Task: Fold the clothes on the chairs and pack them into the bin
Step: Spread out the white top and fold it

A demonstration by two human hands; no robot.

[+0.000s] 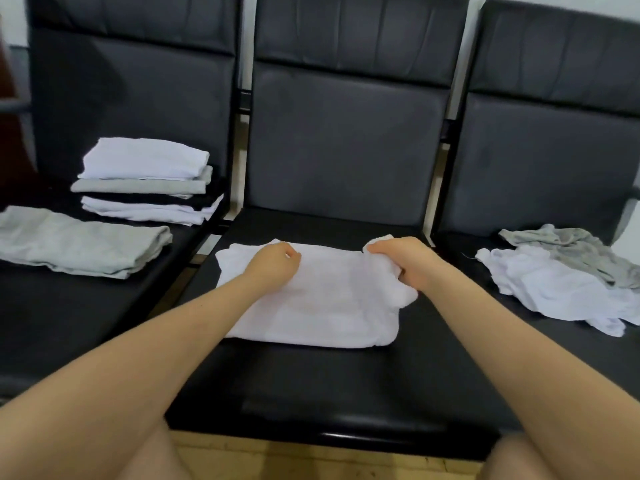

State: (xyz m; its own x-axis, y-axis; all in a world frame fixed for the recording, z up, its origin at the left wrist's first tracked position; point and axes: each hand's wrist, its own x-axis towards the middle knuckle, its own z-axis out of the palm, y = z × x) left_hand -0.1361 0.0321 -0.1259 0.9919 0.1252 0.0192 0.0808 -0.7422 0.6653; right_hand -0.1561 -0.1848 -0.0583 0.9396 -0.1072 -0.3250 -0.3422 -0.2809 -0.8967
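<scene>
Two bare forearms are reaching in from the bottom edge over the middle chair (311, 393), a black padded seat. Lying flat on that seat is a partly folded white garment (311, 306).

Left hand (273, 266) is resting on the garment's far left part, fingers curled under; whether they are pinching cloth, I cannot tell. Right hand (403, 259) is gripping a bunched fold at the garment's far right corner, fingers wrapped around the cloth.

Left chair (86, 323) is carrying finished work: a folded stack (145, 181) of white, grey and black pieces sitting toward the backrest, and a folded grey garment (79, 242) lying just in front of it, nearer the camera.

Right chair (519, 358) is holding unfolded pieces: a crumpled white garment (547, 289), and a crumpled grey garment (568, 247) lying behind it and touching it.

No bin is showing in this view.
</scene>
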